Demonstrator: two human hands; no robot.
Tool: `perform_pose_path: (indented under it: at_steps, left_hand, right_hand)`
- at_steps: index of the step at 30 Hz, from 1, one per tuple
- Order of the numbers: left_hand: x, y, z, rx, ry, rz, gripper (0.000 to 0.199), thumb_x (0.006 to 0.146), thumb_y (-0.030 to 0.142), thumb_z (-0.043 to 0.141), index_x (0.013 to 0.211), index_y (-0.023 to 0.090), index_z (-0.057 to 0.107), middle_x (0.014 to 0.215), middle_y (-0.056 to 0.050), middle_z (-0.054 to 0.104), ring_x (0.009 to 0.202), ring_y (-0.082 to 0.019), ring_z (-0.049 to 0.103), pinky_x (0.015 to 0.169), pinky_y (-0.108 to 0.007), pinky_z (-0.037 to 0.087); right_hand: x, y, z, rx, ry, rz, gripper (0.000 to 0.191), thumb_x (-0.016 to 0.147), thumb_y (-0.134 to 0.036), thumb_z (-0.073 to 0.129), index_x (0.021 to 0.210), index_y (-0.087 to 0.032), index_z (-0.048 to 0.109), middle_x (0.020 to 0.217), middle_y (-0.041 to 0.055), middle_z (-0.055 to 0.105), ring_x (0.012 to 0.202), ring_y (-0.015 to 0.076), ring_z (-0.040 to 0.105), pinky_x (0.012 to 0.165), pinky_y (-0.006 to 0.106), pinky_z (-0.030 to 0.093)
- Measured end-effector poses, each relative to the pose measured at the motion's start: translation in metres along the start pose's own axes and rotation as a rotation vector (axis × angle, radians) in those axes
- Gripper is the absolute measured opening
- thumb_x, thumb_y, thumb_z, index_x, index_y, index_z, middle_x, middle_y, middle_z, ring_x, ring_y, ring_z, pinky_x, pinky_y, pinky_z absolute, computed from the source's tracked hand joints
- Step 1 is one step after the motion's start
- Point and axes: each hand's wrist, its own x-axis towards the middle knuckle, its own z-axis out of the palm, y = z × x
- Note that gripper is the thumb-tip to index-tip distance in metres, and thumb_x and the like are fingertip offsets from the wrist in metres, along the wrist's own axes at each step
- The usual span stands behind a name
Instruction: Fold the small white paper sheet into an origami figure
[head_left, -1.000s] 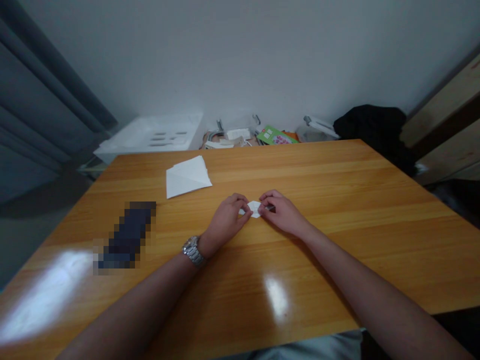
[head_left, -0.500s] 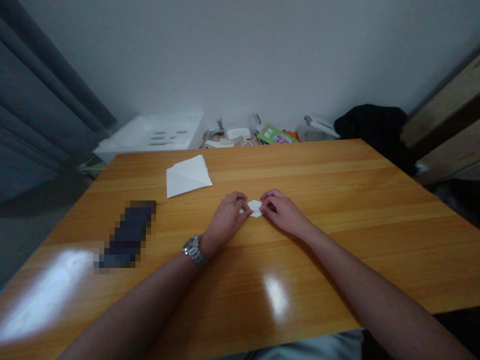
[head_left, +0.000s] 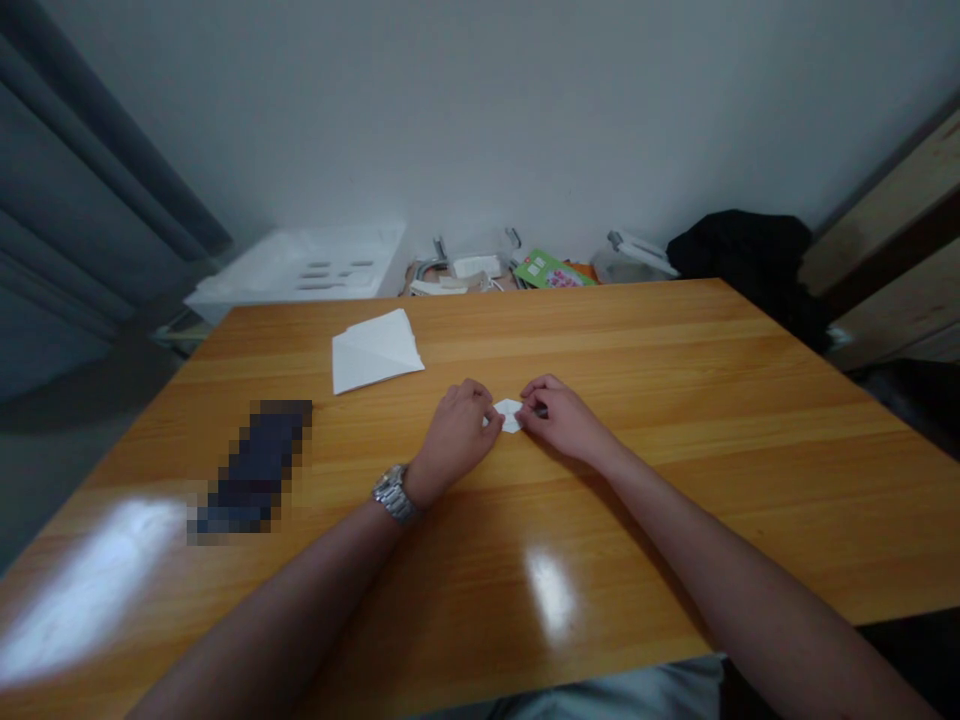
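A small piece of folded white paper (head_left: 511, 416) lies on the wooden table between my two hands. My left hand (head_left: 463, 425) pinches its left end between thumb and fingers, with a metal watch on that wrist. At the right end, my right hand (head_left: 559, 415) grips the paper with thumb and forefinger. The fingertips cover both ends of the paper. Faint crease lines show across its middle.
White paper sheets (head_left: 377, 352) lie toward the table's back left. A dark pixelated object (head_left: 259, 468) rests at the left. Beyond the back edge stand a white foam tray (head_left: 337, 262), a green booklet (head_left: 553, 270) and a black cloth or bag (head_left: 739, 245).
My left hand has turned slightly, and its fingers sit closer together on the paper. My right fingertips have shifted slightly left. The paper stays in the same place.
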Motion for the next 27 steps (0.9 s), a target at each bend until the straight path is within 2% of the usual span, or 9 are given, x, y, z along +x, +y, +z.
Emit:
perform_pose_path:
  at_steps: [4,14,18,21,27]
  left_hand:
    - [0.003,-0.001,0.003,0.0,-0.014,-0.055,0.015,0.09,0.023,0.06,0.08,0.017,0.069,0.094,-0.01,0.064,0.092,-0.026,0.06,0.089,-0.043,0.05]
    - [-0.001,0.003,0.001,0.061,-0.006,-0.035,0.009,0.095,0.026,0.059,0.088,0.019,0.06,0.093,-0.008,0.06,0.09,-0.025,0.058,0.084,-0.038,0.046]
    - [0.0,0.0,0.002,0.044,-0.003,-0.045,0.009,0.093,0.026,0.063,0.095,0.02,0.057,0.095,-0.005,0.06,0.089,-0.023,0.056,0.081,-0.036,0.045]
    - [0.0,-0.002,0.003,0.021,-0.012,-0.051,0.009,0.092,0.025,0.064,0.095,0.021,0.057,0.096,-0.005,0.059,0.089,-0.023,0.056,0.081,-0.036,0.045]
    - [0.0,-0.006,0.005,-0.018,-0.018,-0.03,0.009,0.092,0.025,0.062,0.1,0.021,0.06,0.099,-0.005,0.06,0.094,-0.024,0.056,0.086,-0.038,0.045]
  right_hand:
    - [0.003,-0.002,0.001,-0.021,0.003,0.047,0.011,0.079,-0.014,0.069,0.07,-0.018,0.065,0.098,0.008,0.063,0.09,0.02,0.061,0.085,0.036,0.05]
    - [0.006,-0.006,0.0,-0.036,-0.016,0.081,0.013,0.077,-0.01,0.069,0.07,-0.018,0.063,0.094,0.0072,0.062,0.088,0.0196,0.059,0.083,0.034,0.048]
    - [0.003,-0.01,-0.003,-0.055,-0.028,0.057,0.01,0.08,-0.011,0.069,0.075,-0.018,0.063,0.094,0.006,0.059,0.084,0.0179,0.057,0.08,0.032,0.047]
    - [-0.001,-0.011,-0.006,-0.117,-0.021,0.015,0.005,0.084,-0.016,0.069,0.083,-0.018,0.065,0.096,0.0063,0.057,0.089,0.0202,0.057,0.084,0.034,0.045]
    - [-0.003,-0.008,-0.006,-0.15,-0.026,0.031,0.012,0.085,-0.019,0.071,0.092,-0.02,0.061,0.094,0.0052,0.057,0.09,0.0216,0.055,0.082,0.034,0.043]
